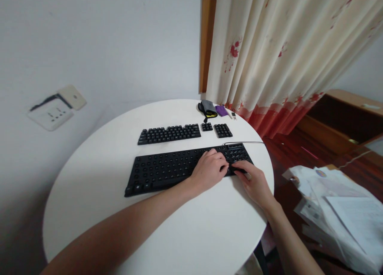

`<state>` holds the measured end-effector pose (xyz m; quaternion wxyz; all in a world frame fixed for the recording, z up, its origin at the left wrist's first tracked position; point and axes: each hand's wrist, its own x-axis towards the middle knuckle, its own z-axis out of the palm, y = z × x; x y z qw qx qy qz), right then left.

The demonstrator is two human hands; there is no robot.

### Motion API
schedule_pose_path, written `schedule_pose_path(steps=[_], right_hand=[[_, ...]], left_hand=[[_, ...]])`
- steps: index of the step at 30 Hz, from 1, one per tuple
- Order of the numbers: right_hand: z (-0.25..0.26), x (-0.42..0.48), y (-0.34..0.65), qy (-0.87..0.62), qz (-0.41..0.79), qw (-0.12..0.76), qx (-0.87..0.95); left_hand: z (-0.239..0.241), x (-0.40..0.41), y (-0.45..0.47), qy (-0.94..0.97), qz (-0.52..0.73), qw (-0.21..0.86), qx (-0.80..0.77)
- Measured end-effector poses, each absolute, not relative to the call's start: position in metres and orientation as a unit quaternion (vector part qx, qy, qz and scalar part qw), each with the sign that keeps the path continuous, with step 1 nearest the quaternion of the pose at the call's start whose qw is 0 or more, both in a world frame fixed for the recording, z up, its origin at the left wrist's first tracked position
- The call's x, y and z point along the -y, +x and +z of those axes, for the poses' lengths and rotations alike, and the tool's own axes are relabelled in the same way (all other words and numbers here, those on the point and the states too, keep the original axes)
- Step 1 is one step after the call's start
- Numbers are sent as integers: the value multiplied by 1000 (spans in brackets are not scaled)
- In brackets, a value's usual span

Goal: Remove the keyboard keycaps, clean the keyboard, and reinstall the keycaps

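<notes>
A black keyboard [167, 169] lies across the middle of a round white table [98, 195]; most of its key spots look bare. My left hand [208, 169] lies on its right part with the fingers curled down onto it. My right hand [253, 183] comes in from the right, and its fingertips grip the keyboard's front right corner, close to the left fingertips. I cannot see whether anything small sits between the fingers. Behind the keyboard lie three flat groups of black keycaps: a long one [169, 133], a small one [206, 126] and a square one [223, 130].
A thin cable [245, 142] runs from the keyboard's right end. A grey and yellow pouch [208, 109] and a purple item [222, 110] lie at the table's far edge, by a flowered curtain [278, 55]. Loose papers [338, 207] are piled at the right. A wall socket [50, 115] is at the left.
</notes>
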<state>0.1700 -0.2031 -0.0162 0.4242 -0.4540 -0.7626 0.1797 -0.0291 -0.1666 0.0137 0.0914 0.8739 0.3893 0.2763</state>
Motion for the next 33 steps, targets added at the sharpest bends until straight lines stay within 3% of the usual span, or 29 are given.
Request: schedule_pose_path(steps=[33], right_hand=[[-19, 202, 171, -458, 118, 431, 768]], left_hand=[[10, 167, -30, 875, 281, 86, -385]])
